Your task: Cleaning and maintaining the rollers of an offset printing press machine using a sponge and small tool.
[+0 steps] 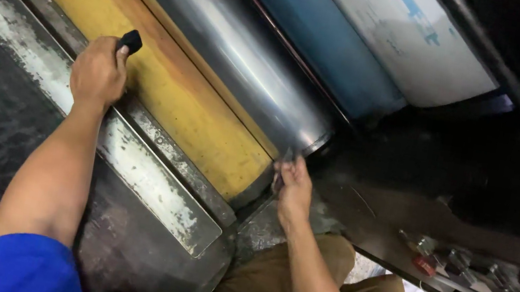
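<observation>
Hands work at a large printing machine seen from above. The left hand (98, 73) is clenched around a small black tool (130, 40), whose dark end sticks out above the knuckles. It rests at the near edge of the yellow roller (165, 81), right where that roller meets the worn metal guard plate (148, 180) running diagonally below it. The left forearm stretches back toward a blue sleeve (22, 264) at the bottom edge of the view.

The right hand (293, 188) is closed on a thin, dark metal piece (285, 161) at the lower end of the shiny steel cylinder (240, 51), close to the corner where the yellow roller stops; what the piece is cannot be made out. Beyond the steel cylinder lies a blue cylinder (321, 33), and behind that a pale plate-covered one (425, 40).

Brown trousers (294, 278) show beneath the right forearm. To the right, a dark ledge of the machine carries a row of small metal fittings (485, 272), one with a red part (424, 266).
</observation>
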